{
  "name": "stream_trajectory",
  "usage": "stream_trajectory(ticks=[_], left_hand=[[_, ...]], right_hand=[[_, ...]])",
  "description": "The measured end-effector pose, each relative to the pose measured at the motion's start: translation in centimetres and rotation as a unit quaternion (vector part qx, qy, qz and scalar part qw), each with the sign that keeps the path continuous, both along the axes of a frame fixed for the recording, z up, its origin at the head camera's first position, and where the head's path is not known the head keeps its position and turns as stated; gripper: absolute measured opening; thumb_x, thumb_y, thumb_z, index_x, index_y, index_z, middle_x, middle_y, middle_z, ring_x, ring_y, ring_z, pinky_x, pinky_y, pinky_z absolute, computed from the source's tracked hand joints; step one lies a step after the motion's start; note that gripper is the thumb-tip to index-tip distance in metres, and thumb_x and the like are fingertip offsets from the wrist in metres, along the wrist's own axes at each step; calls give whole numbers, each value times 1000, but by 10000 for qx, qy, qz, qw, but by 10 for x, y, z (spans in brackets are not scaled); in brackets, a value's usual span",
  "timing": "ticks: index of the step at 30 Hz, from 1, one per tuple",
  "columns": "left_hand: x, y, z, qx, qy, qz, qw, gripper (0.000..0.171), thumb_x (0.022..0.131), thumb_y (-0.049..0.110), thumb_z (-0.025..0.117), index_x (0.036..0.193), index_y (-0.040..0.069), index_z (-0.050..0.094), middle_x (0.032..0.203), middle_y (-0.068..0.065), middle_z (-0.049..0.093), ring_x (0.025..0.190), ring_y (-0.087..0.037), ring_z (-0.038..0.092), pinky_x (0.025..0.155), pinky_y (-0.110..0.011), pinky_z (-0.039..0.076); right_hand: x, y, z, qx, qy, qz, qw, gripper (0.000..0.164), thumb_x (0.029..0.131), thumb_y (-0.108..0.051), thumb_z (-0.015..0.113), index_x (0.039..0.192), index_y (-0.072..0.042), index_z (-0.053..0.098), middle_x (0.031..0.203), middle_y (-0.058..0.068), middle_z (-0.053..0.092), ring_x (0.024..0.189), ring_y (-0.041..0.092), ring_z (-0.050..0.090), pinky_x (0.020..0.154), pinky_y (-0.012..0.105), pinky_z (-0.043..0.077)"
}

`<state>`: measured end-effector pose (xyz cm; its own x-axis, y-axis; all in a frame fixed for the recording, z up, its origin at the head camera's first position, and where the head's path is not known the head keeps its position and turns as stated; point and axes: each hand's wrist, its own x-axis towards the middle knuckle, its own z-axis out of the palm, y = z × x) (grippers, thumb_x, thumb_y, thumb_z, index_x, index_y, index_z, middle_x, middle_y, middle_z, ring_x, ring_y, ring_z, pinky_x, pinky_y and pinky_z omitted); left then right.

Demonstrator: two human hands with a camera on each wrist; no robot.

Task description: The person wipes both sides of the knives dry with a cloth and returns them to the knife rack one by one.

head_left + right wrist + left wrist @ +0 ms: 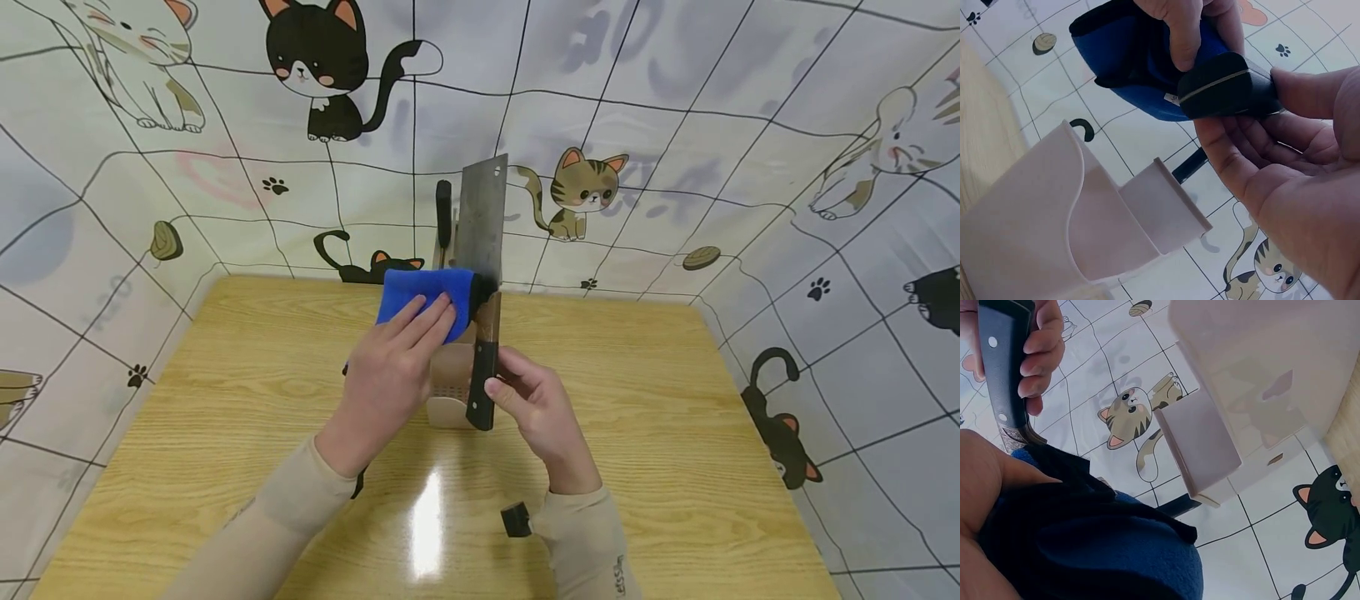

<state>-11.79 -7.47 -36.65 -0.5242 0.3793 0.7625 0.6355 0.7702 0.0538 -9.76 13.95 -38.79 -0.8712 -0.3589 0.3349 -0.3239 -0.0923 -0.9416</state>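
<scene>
Here's my left hand [393, 358], thumb and fingers pinching the blue cloth [423, 287] against the cleaver [482, 221] near its handle; the holder [448, 413] stands below; my right hand [536, 408] grips the handle, fingers curled.

Place: screened work nook; home or studio, cannot tell. Wood-grain tabletop [637, 400] is filling foreground; cat-and-grid printed sheeting [675, 125] is enclosing far edge and both sides. Cleaver [482, 221] and pale holder [1029, 212] are lending kitchen character.
</scene>
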Motion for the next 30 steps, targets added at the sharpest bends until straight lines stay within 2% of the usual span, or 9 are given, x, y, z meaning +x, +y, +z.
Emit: stream_trajectory(ticks=[1,7,10,15,18,22,26,30], left_hand=[[0,0,-1,51,5,-6,10000,50,85,-14,63,131,2,71,133,-15,69,118,-38,69,91,-50,60],[1,-4,-3,433,28,15,9991,47,87,-12,60,131,1,70,134,-16,68,117,-39,69,93,-49,60],[1,-8,-2,615,81,37,9981,48,88,-13,58,133,0,69,135,-16,68,118,-39,69,94,-48,59],[1,-14,1,971,197,171,9949,50,88,-14,57,134,1,68,135,-14,68,119,-38,69,93,-49,59],[1,-17,2,1187,241,336,9921,49,89,-14,57,133,2,69,134,-13,69,119,-36,69,93,-50,59],[1,-23,5,1560,286,534,9859,49,88,-16,57,131,1,71,133,-11,70,120,-34,69,95,-49,58],[2,-29,9,1838,371,715,9797,49,88,-17,56,131,2,71,133,-11,70,120,-34,69,97,-50,58],[3,-36,13,2039,560,877,9734,49,89,-15,55,132,2,70,134,-11,70,119,-34,69,93,-52,59]], right_hand=[[0,0,0,21,27,-19,10000,37,99,7,57,135,15,57,117,10,68,107,16,66,90,28,58],[-1,-1,-1,135,221,-125,9996,42,98,8,61,139,12,57,124,9,66,105,15,64,86,25,56],[-1,-1,-3,108,221,-106,9996,41,98,7,61,138,13,57,119,14,66,102,16,64,84,26,58],[-1,-2,-4,-12,59,-39,10000,41,97,8,61,137,14,56,109,25,61,95,20,71,82,35,62],[-1,-1,-4,75,164,-208,9996,41,95,10,63,136,14,58,112,26,59,93,19,71,80,31,61],[-2,-2,-5,265,513,-392,9976,42,92,13,65,134,16,58,116,26,58,96,17,64,79,21,57],[-4,-2,-7,422,720,-382,9958,45,91,16,65,135,17,58,113,25,58,95,15,60,74,19,55],[-5,-2,-9,681,792,-528,9931,45,91,14,67,135,14,60,111,23,59,90,13,60,71,20,54]])
